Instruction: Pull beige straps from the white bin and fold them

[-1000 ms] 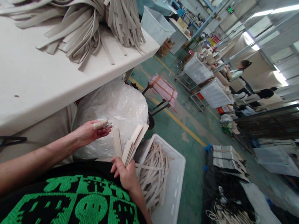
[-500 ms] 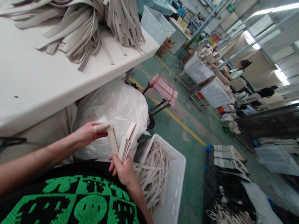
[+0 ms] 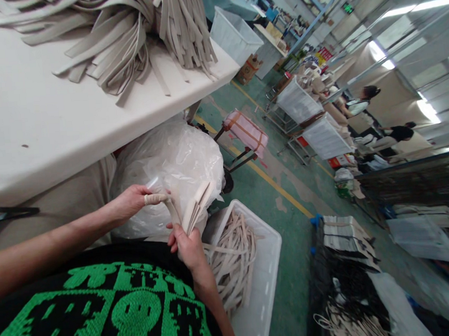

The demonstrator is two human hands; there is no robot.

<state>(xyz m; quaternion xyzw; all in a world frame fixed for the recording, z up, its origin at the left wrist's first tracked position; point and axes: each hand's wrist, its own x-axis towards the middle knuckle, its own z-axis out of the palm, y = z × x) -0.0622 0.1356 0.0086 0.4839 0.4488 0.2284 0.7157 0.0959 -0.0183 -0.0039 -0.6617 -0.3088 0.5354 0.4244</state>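
My left hand (image 3: 132, 203) has one finger wrapped in a pale bandage or finger cot (image 3: 156, 198). It pinches the end of a beige flat strap (image 3: 172, 206), which curves down toward my right hand. My right hand (image 3: 188, 248) grips a small bundle of folded beige straps (image 3: 195, 211) just below and to the right of the left hand. Behind both hands bulges a clear plastic bag (image 3: 181, 161). A white crate (image 3: 269, 268) of loose beige straps (image 3: 232, 263) lies beyond my right hand. A large heap of grey-beige straps (image 3: 121, 41) rests on a white table (image 3: 50, 130).
The table edge runs above my hands. A pink wrapped package (image 3: 247, 133) sits on a low stand on the green floor, beside a yellow line. At lower right are dark bundles (image 3: 347, 293). Racks of white bins and co-workers stand farther off.
The strap in my left hand has gone from nearly straight to bent toward my right hand. Both hands have shifted slightly, and the bundle now leans more to the right.
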